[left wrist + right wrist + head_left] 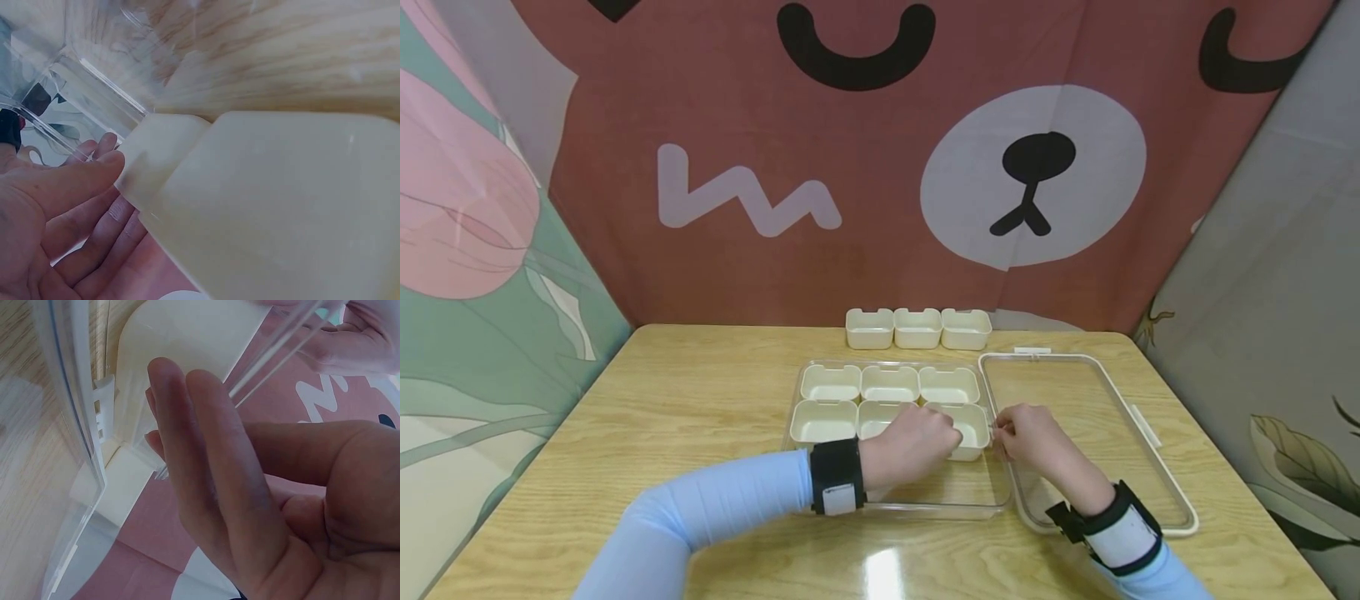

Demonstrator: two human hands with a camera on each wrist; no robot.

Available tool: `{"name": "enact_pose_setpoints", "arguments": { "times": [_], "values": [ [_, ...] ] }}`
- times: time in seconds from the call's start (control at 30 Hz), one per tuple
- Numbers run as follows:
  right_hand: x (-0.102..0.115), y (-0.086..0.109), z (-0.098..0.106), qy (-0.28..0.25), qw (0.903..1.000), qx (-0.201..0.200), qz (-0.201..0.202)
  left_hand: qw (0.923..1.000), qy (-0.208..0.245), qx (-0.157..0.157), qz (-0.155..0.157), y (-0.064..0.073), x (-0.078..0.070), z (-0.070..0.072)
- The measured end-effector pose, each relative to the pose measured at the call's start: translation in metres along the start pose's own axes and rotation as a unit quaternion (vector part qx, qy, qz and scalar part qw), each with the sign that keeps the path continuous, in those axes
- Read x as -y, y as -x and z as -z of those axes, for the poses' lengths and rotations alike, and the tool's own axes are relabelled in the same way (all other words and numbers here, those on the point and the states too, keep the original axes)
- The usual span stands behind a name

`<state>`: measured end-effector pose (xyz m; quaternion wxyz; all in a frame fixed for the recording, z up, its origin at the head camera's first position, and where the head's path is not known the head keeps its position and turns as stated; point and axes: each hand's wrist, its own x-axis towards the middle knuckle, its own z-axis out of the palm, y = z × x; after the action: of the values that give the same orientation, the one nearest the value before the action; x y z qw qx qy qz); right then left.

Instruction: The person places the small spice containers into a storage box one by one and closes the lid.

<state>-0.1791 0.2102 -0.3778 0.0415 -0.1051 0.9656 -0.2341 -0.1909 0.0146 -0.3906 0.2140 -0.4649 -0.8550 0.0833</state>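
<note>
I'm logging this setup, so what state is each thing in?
Clear box, uncovered, holding cups
Clear lid, off the box, lying on the table
Lid tabs, sticking outward
Cups in the box, uncovered, two rows of three
Cups behind the box, uncovered, side by side
Left hand, at the front-row cups, grip unclear
Right hand, at the box's right wall, grip unclear

Nine cream cups (917, 335); one clear tray (940, 492); one lid (1090, 417); two hands (910, 450)

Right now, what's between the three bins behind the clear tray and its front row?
Head view: a strip of tabletop, the tray's far rim, then its back row of bins.
</note>
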Motion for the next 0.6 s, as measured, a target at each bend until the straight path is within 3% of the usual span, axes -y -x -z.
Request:
{"name": "enact_pose_setpoints", "arguments": {
  "times": [0.6],
  "values": [
    [-0.0008,-0.0006,-0.0005,-0.009,1.0000,0.000,0.000,0.9992,0.037,0.010,0.006,0.0005,0.0031,0.0057]
  ]
}}
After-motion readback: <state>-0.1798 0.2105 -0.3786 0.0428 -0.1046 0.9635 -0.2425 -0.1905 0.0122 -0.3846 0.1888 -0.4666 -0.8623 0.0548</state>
